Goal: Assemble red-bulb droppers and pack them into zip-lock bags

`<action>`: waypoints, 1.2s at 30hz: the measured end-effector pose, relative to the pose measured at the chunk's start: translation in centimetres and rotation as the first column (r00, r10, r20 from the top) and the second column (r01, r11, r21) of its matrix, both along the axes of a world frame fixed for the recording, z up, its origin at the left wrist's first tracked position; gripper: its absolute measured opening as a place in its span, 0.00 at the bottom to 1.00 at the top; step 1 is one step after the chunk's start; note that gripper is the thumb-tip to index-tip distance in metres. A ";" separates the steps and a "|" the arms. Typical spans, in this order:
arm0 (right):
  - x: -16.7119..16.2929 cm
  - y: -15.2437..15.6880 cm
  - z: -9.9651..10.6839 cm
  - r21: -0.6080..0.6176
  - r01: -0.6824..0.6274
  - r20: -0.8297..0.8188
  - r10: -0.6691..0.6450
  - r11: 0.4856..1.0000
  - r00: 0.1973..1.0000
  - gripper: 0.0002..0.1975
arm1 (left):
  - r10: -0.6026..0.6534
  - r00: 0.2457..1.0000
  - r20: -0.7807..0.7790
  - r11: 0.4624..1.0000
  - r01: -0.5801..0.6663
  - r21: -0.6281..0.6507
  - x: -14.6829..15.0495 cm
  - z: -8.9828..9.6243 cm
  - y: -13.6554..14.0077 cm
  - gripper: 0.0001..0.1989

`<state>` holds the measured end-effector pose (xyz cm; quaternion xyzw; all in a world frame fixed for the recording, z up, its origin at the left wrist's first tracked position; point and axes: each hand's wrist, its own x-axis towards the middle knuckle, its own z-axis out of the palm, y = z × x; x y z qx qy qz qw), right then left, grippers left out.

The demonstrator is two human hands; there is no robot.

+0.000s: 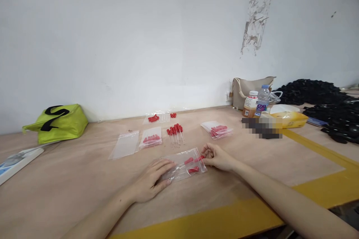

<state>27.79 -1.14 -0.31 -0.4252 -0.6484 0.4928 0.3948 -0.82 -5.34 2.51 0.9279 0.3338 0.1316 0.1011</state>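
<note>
A clear zip bag (179, 173) lies on the table between my hands, with small red-handled screwdrivers (193, 170) inside. My left hand (153, 180) rests with fingers stretched out over the bag's left end. At the bag's right, open-looking end, my right hand (214, 157) pinches the red handle of another screwdriver (199, 158), which sits partly in the bag. Beyond the bag, several loose screwdrivers (175, 134) lie side by side, thin metal shafts toward me. Filled bags (151, 137) are stacked left of them, and another filled stack (218, 130) lies to the right.
Flat clear bags (125, 145) lie at the left; red pieces in clear plastic (153, 118) are near the wall. A lime-green bag (63, 123) stands far left. Bottles (251, 104), a yellow tissue pack (291, 118) and a black pile (308, 92) occupy the right.
</note>
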 end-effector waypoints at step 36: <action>-8.0 10.7 3.8 0.208 0.384 0.427 -0.437 0.900 0.792 0.28 | -0.030 0.999 -0.015 1.000 0.030 0.001 -0.2 -0.4 0.2 0.21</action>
